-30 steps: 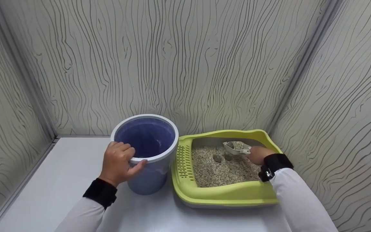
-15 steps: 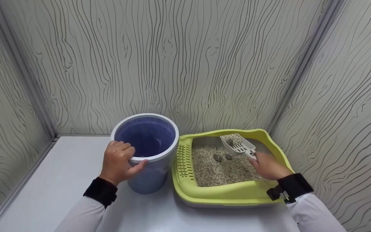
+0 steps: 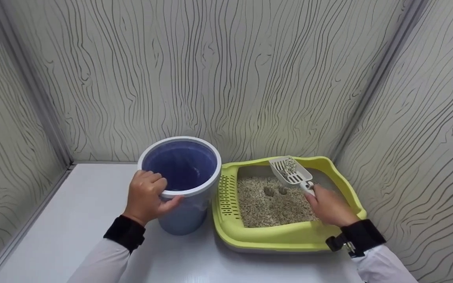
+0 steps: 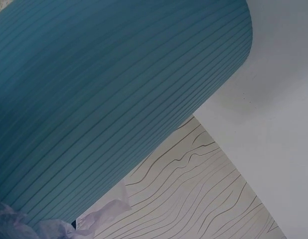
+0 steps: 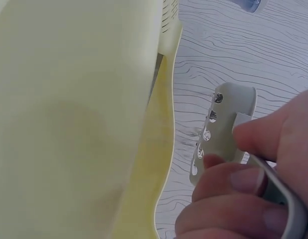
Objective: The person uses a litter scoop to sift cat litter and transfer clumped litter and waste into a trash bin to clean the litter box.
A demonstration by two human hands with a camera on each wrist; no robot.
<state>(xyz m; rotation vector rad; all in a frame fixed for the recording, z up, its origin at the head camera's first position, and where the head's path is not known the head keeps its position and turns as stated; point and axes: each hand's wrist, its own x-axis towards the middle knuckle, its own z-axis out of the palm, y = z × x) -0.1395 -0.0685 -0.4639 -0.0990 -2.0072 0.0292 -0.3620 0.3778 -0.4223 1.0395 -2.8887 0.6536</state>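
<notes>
My left hand [image 3: 148,196] grips the near-left rim of a blue trash bin [image 3: 185,214], fingers over the edge and thumb along the outside. The bin's ribbed side [image 4: 119,99] fills much of the left wrist view, where the hand itself is hidden. In my right hand [image 3: 330,204] is the handle of a pale slotted litter scoop [image 3: 293,175], held tilted above the litter box [image 3: 273,237]; the fingers curl round the handle in the right wrist view. Some litter and a darker clump lie in the scoop. Two dark clumps [image 3: 275,191] sit on the litter [image 3: 277,214] below.
The yellow-green box stands right of the bin, on a white table [image 3: 65,212]. A perforated panel [image 3: 227,196] forms its left side. Wood-patterned walls [image 3: 210,78] enclose the back and both sides. Crumpled translucent plastic [image 4: 54,224] shows low in the left wrist view.
My right hand has drawn back towards the right and tilted the scoop, and less litter lies in it, baring its slots. The left hand has stayed on the bin rim.
</notes>
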